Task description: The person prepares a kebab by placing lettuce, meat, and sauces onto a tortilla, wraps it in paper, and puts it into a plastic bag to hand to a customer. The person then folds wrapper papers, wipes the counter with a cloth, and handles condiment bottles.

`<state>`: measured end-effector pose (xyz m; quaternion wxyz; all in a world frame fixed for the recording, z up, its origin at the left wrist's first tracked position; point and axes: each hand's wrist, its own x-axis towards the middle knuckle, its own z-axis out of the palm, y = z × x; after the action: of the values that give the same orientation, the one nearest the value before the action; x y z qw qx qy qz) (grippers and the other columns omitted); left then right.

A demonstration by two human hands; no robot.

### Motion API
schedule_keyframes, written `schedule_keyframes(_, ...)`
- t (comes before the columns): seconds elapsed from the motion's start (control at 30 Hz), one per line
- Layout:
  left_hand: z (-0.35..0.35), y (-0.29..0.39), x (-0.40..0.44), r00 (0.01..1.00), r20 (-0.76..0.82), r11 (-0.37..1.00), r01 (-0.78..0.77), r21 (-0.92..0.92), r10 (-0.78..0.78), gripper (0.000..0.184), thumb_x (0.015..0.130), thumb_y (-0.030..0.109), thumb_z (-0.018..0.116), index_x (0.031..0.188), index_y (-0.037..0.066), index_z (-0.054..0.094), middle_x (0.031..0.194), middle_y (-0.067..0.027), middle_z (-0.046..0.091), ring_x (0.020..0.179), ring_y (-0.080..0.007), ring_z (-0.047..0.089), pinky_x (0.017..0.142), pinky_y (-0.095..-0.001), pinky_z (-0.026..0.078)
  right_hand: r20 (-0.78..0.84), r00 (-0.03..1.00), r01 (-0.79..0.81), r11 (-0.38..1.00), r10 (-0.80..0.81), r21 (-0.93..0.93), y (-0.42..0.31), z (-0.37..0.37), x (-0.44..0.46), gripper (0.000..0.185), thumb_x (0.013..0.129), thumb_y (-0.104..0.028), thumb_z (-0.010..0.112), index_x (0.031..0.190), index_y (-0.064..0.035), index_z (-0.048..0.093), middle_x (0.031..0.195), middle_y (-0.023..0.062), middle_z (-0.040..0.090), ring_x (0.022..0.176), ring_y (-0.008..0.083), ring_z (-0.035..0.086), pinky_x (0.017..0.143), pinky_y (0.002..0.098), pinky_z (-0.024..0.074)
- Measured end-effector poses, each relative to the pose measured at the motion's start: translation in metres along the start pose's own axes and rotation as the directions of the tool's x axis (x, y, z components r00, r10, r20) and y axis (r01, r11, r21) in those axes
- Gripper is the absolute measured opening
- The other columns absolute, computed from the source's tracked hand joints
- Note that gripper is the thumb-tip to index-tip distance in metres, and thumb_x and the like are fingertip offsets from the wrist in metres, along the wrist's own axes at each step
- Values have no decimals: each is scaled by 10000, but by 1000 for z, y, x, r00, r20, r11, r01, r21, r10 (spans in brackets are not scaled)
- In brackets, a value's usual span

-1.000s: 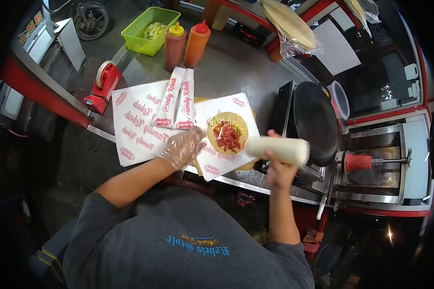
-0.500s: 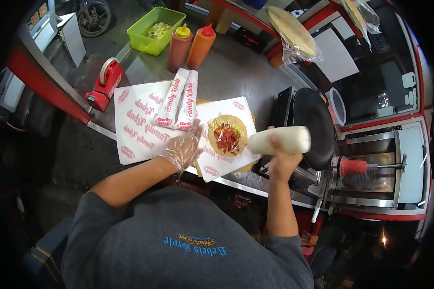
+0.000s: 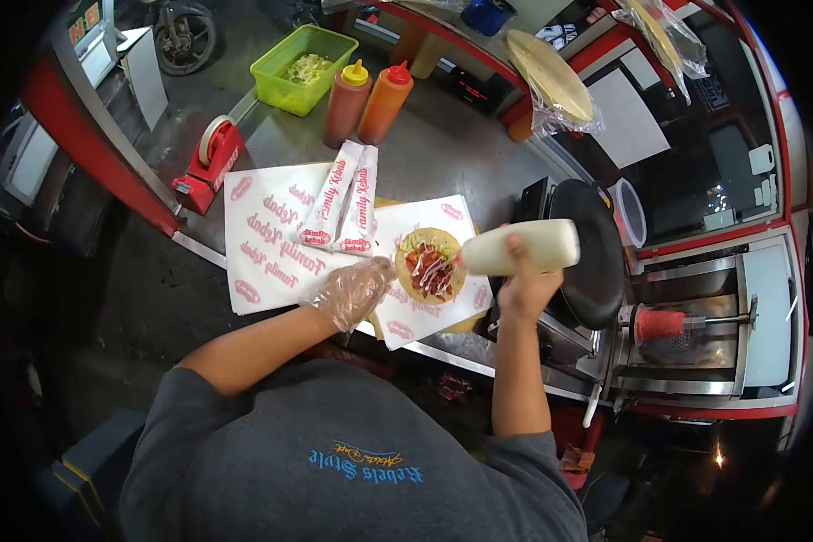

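One steel counter [image 3: 465, 154] bears two spreads of printed paper [image 3: 262, 253], one green tub [image 3: 289, 94], two wrapped rolls [image 3: 334, 200], one yellow-capped bottle [image 3: 346, 108] and one red-capped bottle [image 3: 386, 107]. My right hand [image 3: 529, 291] clenches one white bottle [image 3: 494, 252]; my left hand [image 3: 352, 287] (gloved; whether it grips, I can't tell) sits beside one flatbread [image 3: 408, 286] on the right-hand spread. I seem to be streaking its filling [image 3: 427, 278] with sauce; another squeeze calls for steady aim.

Left fingers [image 3: 379, 267] sit in a thin clear plastic glove [image 3: 345, 296], wrinkled, glossy. In right fingers [image 3: 516, 245]: white bottle [image 3: 535, 246], smooth plastic, soft sheen. Between both hands' fingers: printed sheet [image 3: 393, 222], smooth matt paper. Just past left fingers: sleeves [image 3: 339, 197], matt paper. Ahead of all fingers: counter [image 3: 438, 154], smooth metal, dull sheen.
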<state>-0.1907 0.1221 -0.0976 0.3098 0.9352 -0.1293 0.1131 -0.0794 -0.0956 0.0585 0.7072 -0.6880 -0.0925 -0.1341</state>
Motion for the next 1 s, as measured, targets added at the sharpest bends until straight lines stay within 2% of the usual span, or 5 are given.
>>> schedule_keyframes(0.3,-7,4,-3,975,222,998,0,69,-16,157,965,166,569,1049,47,625,1014,-144,643,902,-319,711,766,-441,594,278,957,-85,996,84,-7,-63,4,11,392,858,-12,813,1203,63,642,1132,165,728,1028,223,700,955,366,554)
schedule_keyframes(0.43,-51,24,-23,880,459,984,166,-60,-120,229,998,241,584,1096,48,660,1042,-175,684,946,-362,708,804,-465,579,-12,950,311,942,-312,130,-79,-13,-12,457,877,0,776,1284,59,576,1275,215,655,1189,294,648,1007,478,552)
schedule_keyframes(0.53,-73,28,-28,901,408,937,260,-234,-148,260,979,303,639,1025,59,717,1003,-179,711,933,-393,707,812,-484,568,108,994,-16,997,8,74,3,-28,-39,546,861,22,795,1335,39,524,1204,183,673,1150,309,676,1019,494,550)
schedule_keyframes(0.67,-29,13,-27,990,-90,993,-109,-46,104,237,990,262,635,1143,92,696,1169,-128,689,1096,-317,682,868,-449,574,-35,999,23,994,-19,103,36,10,-30,418,842,35,824,1205,38,616,1123,129,705,1045,252,703,976,392,550)
schedule_keyframes(1.0,-41,17,19,917,293,959,229,170,-271,719,1026,351,567,1590,-4,297,1679,-281,185,1215,-386,645,929,-478,572,-117,988,86,991,-98,-106,17,9,-37,403,816,-23,871,1163,31,672,1088,104,724,982,183,690,929,343,547)
